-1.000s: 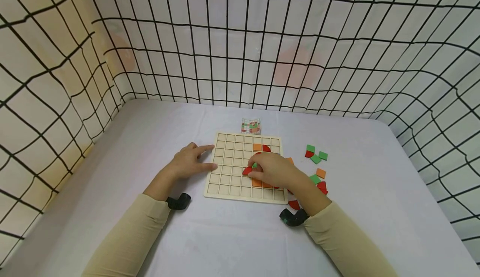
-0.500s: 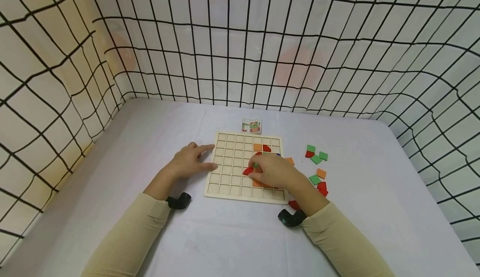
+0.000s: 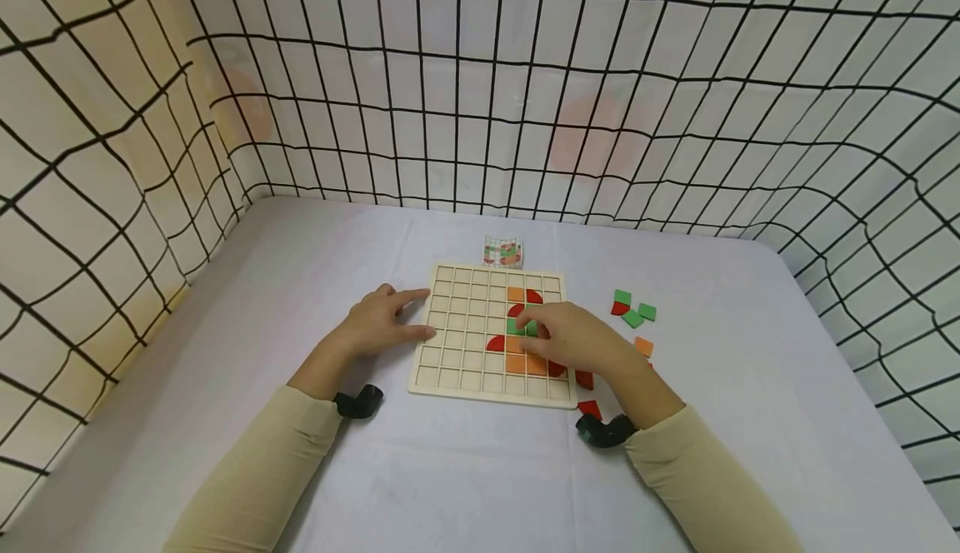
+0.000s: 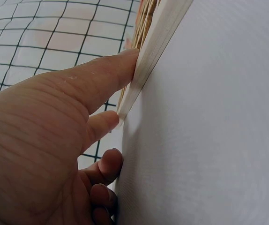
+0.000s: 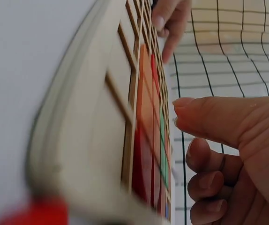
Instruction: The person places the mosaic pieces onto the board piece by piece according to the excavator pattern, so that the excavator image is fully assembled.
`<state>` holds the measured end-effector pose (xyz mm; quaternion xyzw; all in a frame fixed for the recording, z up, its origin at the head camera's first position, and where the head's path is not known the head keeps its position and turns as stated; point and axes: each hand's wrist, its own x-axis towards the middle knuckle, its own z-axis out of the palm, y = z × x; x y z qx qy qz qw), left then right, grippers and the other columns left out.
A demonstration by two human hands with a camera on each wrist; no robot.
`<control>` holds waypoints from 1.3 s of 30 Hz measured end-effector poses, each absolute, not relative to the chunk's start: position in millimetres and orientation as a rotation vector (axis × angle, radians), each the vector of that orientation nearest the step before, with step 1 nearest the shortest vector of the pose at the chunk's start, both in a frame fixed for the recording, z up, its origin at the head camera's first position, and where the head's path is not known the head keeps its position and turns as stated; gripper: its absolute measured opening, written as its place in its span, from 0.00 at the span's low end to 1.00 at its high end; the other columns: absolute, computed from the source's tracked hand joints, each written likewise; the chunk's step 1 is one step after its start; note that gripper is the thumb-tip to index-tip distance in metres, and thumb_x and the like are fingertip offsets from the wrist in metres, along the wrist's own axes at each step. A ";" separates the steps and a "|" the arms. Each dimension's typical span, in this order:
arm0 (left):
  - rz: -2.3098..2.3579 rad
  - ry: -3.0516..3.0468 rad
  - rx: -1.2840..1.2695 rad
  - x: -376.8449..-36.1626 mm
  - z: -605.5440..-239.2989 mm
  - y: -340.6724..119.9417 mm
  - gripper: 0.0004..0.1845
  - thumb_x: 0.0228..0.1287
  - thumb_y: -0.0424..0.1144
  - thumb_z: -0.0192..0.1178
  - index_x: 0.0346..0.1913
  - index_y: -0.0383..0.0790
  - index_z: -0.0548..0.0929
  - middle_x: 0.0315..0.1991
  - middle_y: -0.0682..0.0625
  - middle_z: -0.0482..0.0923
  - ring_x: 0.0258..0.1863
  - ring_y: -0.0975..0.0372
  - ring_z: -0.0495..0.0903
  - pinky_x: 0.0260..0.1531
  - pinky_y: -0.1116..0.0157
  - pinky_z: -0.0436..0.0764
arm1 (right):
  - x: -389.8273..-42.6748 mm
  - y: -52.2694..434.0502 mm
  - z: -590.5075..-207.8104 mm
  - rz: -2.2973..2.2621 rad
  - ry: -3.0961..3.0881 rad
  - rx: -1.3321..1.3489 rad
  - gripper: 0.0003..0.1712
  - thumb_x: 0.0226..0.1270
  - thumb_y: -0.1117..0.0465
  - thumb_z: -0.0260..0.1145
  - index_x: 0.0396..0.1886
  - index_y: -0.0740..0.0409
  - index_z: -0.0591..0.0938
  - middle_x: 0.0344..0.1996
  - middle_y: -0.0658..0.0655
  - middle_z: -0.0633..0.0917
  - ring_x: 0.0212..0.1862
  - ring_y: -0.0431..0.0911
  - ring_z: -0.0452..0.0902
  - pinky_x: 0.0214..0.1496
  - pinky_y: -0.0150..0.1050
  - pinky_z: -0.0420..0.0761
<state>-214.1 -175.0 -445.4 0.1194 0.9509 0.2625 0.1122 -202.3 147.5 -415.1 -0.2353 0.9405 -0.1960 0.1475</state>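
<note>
Right hand shifted off the tiles on the board

The left hand (image 3: 378,324) stayed flat, fingers straight against the left edge of the board (image 3: 457,345) at frame centre. The right hand (image 3: 573,338) had slid right within the last second, uncovering a green tile (image 3: 515,326) now seated among the red and orange ones; its fingers were loosely curled, holding nothing, so that piece seemed placed. Loose tiles (image 3: 632,317) lay on the bench (image 3: 300,286) to the right.

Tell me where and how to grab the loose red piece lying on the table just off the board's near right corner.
Pinch the red piece by two opposite side edges, coming straight down from above. It lies flat on the white table, so only its thin edges offer a hold. The right hand is nearest; approach from the right, away from the board.
</note>
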 end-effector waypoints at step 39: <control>0.761 2.803 0.351 -214.6 -446.6 -173.6 0.42 0.60 0.62 0.67 0.76 0.54 0.69 0.43 0.44 0.72 0.37 0.56 0.67 0.34 0.62 0.64 | -172.9 236.7 -421.2 -0.653 2.640 -0.504 0.11 0.60 0.53 0.78 0.38 0.46 0.85 0.23 0.48 0.76 0.30 0.42 0.72 0.30 0.33 0.70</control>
